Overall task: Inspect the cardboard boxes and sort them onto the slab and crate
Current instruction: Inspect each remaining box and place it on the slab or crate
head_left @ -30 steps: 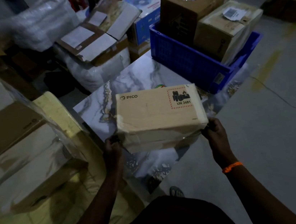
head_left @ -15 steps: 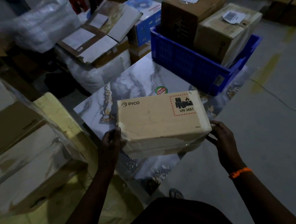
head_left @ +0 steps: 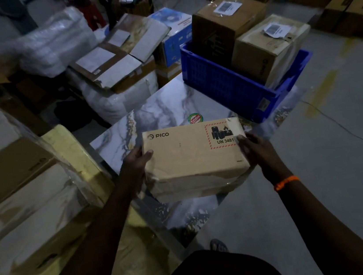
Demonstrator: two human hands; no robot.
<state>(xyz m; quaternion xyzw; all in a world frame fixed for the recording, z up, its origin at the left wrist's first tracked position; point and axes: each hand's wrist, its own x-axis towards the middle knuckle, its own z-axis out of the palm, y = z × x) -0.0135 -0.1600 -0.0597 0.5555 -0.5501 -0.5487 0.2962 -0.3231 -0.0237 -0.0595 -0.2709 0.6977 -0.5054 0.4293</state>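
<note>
The box [head_left: 192, 156] was held over the near part of the slab [head_left: 163, 109], its long axis running left to right between the hands. The left hand [head_left: 134, 169] gripped its left end and the right hand [head_left: 258, 150] its right end, thumbs curled over the top. The fingers beneath were hidden, probably cupping it. The crate [head_left: 226, 85] lay beyond, nearer the right hand.

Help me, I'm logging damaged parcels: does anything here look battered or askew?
Yes. The PICO box, gripped by the left hand and right hand, has a crumpled, creased lower front edge. In the blue crate, the right-hand box sits tilted, its paper label crumpled.
</note>
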